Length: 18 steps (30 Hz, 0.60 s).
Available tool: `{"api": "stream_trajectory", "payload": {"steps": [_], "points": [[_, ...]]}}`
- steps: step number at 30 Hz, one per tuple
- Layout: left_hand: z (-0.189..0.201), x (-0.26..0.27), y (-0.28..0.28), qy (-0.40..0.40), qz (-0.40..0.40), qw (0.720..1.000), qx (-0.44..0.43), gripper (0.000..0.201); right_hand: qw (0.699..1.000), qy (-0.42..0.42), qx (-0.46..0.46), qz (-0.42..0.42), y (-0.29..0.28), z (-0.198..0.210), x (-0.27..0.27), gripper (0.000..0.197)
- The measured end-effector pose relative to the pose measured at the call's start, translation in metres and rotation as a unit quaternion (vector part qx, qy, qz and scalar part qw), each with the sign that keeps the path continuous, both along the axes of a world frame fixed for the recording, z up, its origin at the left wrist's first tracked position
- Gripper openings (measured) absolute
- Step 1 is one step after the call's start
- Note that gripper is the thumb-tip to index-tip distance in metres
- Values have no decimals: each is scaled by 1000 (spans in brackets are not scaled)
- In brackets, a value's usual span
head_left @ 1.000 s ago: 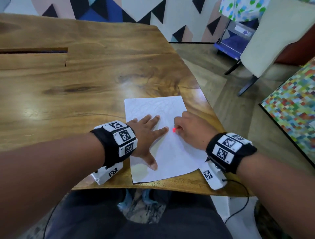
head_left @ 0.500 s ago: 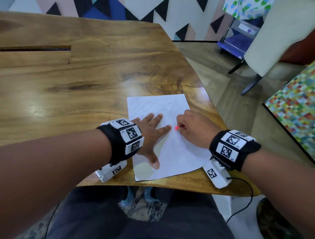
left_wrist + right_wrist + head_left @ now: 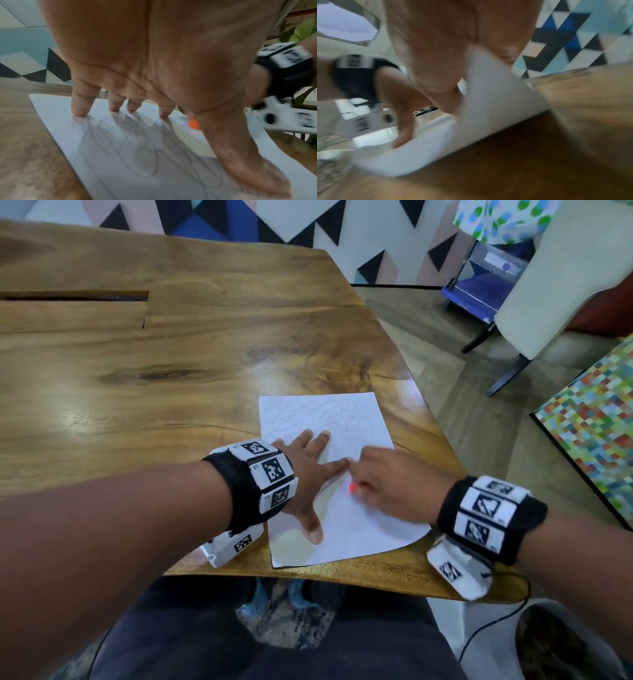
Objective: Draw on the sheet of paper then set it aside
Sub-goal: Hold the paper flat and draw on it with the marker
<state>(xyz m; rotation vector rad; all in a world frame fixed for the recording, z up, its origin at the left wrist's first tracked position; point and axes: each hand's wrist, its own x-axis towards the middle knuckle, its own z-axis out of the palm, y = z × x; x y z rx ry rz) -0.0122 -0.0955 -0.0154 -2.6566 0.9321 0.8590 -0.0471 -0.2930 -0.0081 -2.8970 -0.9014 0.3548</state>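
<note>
A white sheet of paper (image 3: 346, 419) with faint grey scribbled loops lies near the front right corner of the wooden table (image 3: 171, 371). My left hand (image 3: 318, 460) presses flat on the sheet's left half, fingers spread and straight (image 3: 80, 106). My right hand (image 3: 363, 474) is curled round a pen, of which only the red-orange end (image 3: 352, 488) shows, and the hand rests on the middle of the sheet. The left wrist view shows the loops on the paper (image 3: 120, 169) and the orange end (image 3: 193, 123). In the blurred right wrist view the paper's edge (image 3: 488, 115) curls up against my palm.
The table's front edge (image 3: 342, 577) and right edge run close to the sheet. A long slot (image 3: 75, 296) cuts the tabletop at the far left. A cream chair (image 3: 534, 285) and a multicoloured panel (image 3: 589, 419) stand on the floor to the right. My lap is below the edge.
My right hand with the pen has moved down the sheet toward me. The left hand has stayed pressed on the paper in the same place.
</note>
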Motion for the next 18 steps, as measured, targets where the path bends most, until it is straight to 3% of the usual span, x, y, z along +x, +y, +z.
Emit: {"api": "stream_trajectory", "payload": {"steps": [3,10,16,18], "points": [[0,0,0,1,0,1000,-1,140,998,50,-1,37,8,0,-18,16],[3,-4,-1,-3,4,1000,4,138,993,-23,-6,-119,-20,-6,30,16],[4,-5,-7,-2,11,1000,23,137,998,32,35,-31,2,-7,-17,15],[4,-5,-8,-5,10,1000,29,136,999,21,28,-40,1,-7,-13,12]]}}
